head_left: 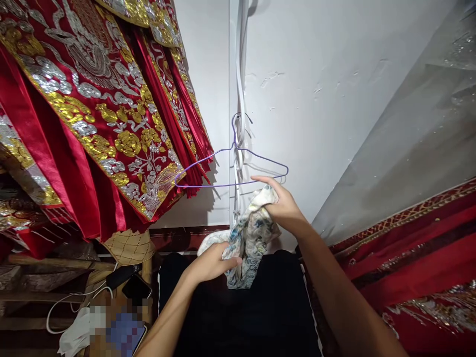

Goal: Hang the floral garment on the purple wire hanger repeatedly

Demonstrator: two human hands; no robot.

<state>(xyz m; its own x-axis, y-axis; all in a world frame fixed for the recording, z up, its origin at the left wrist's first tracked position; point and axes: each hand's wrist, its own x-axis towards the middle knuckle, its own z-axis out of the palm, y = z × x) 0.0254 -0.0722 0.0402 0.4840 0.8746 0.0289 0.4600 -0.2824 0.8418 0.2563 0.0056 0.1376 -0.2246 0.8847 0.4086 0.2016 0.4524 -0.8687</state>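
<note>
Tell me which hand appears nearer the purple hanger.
The right hand: its fingers reach the purple hanger in view, while the left hand holds the patterned cloth lower down.

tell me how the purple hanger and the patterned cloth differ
Colour: the hanger is plain purple, while the cloth is pale with a blue-grey pattern.
Shape: the hanger is a thin, open frame; the cloth is soft and bunched in folds.
Support: the hanger hangs in front of the white wall; the left hand and right hand hold the cloth.
Shared: both are near the middle of the view.
</note>
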